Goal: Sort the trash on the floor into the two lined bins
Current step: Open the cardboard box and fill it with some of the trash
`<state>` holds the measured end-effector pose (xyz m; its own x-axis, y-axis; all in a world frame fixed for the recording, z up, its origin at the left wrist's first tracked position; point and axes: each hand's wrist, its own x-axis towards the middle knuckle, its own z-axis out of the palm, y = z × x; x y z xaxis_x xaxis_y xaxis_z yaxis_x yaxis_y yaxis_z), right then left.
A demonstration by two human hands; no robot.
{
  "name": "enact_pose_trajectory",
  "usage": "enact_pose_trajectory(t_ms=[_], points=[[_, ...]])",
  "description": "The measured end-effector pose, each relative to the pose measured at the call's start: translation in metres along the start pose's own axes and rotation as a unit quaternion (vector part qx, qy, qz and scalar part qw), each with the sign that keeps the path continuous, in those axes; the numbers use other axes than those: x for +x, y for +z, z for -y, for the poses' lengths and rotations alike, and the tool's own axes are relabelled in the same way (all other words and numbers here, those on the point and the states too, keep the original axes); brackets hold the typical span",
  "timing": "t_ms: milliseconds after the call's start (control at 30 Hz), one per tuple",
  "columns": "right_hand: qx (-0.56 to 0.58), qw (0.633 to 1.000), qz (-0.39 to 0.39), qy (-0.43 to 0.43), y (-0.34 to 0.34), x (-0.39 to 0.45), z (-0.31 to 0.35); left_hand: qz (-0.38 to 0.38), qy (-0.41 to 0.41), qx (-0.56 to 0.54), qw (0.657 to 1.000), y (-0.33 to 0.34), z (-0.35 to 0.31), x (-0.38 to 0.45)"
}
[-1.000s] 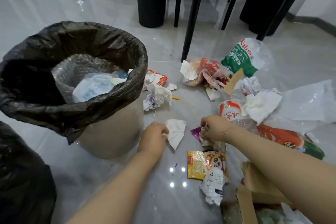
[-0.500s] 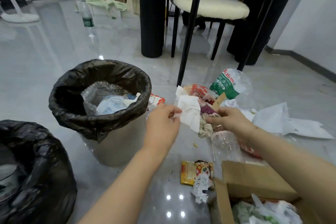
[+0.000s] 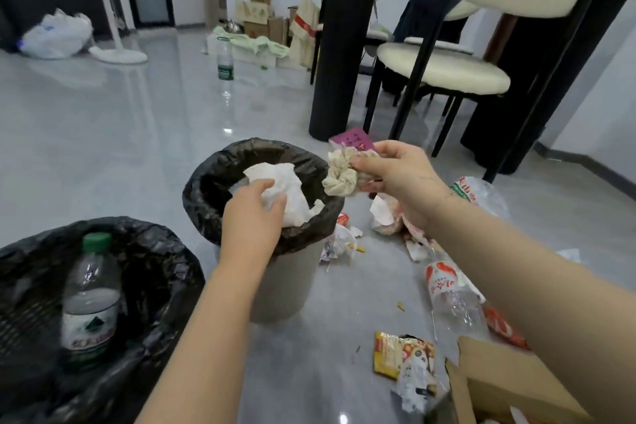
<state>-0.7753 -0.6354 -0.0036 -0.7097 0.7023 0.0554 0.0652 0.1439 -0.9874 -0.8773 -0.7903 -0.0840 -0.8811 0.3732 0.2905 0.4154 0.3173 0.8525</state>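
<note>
Left hand (image 3: 253, 217) grips white tissue (image 3: 287, 191) over the far bin (image 3: 309, 231) for release; right hand (image 3: 401, 175) clasps a stained wad (image 3: 340, 175) beside the rim.

Glossy grey tile floor (image 3: 103, 134), black table leg (image 3: 339, 45), cream-cushioned chairs (image 3: 444, 69).

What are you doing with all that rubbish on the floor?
A person is sorting litter into two bins lined with black bags. The left hand holds a white tissue over the round bin, about to drop it in. The right hand pinches a crumpled beige wad and a purple wrapper near that bin's rim. The nearer bin has a plastic bottle in it. Another bottle, a yellow packet and scraps lie on the floor.
</note>
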Motion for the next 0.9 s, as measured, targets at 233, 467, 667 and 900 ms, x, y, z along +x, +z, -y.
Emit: enact_pose_trajectory(t_ms=[233, 467, 667, 900], points=[[-0.016, 0.989, -0.005, 0.146, 0.062, 0.033, -0.028, -0.057, 0.007, -0.056, 0.997, -0.010, 0.010, 0.007], [-0.148, 0.987, 0.022, 0.053, 0.028, 0.005, -0.027, 0.098, -0.004, 0.051, 0.994, -0.034, -0.002, 0.009], [-0.293, 0.951, 0.073, 0.074, -0.036, -0.040, -0.057, 0.097, 0.042, -0.034, 0.994, -0.010, -0.038, -0.023], [-0.474, 0.845, 0.171, 0.178, -0.095, -0.058, -0.117, 0.235, -0.114, -0.109, 0.959, 0.103, -0.047, -0.076]])
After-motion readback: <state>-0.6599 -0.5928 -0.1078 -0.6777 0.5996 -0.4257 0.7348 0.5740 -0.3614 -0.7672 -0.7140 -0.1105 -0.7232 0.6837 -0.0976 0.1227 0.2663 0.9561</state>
